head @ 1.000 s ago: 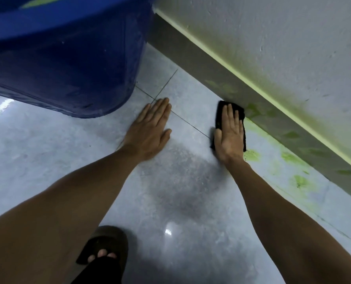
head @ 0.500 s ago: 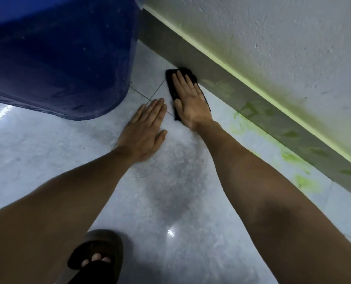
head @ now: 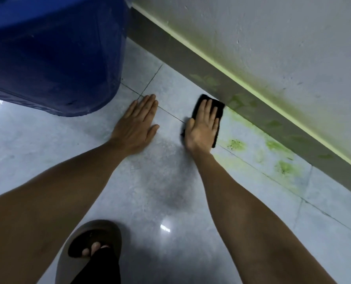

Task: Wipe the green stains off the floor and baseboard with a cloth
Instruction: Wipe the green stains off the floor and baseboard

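- Nearest, at the bottom edge, a brown open-toed sandal [head: 92, 242] with toes showing stands on the glossy pale grey tiled floor [head: 154, 201], with a dark trouser leg over it.
- Both bare forearms reach away from the viewer, the left from the lower left, the right from the lower right, leaving a bare, shadowed stretch of tile between them.
- The left hand [head: 136, 124] lies palm down on the floor, fingers straight and together, pointing far; it holds nothing, and its fingertips reach a grout line.
- The right hand [head: 203, 125] presses flat, fingers straight and slightly spread, on a black rectangular cloth [head: 218, 113]. The cloth's long axis runs near to far, tilted a little right, and its far right corner sits just beside the foot of the baseboard.
- Green stains [head: 236, 144] speckle the floor right of the cloth, in patches trailing rightward along the wall; the nearest patch lies just beside the cloth's near right corner.
- The grey baseboard strip [head: 191, 62] runs diagonally from far left to near right, with faint green smears on its face and a yellow-green line along its top edge.
- Above it rises a rough white wall [head: 272, 48], tinted green low down.
- At far left a large dark blue plastic tub [head: 53, 54] stands on the floor, near the left hand's fingertips, narrowing the floor room on that side.
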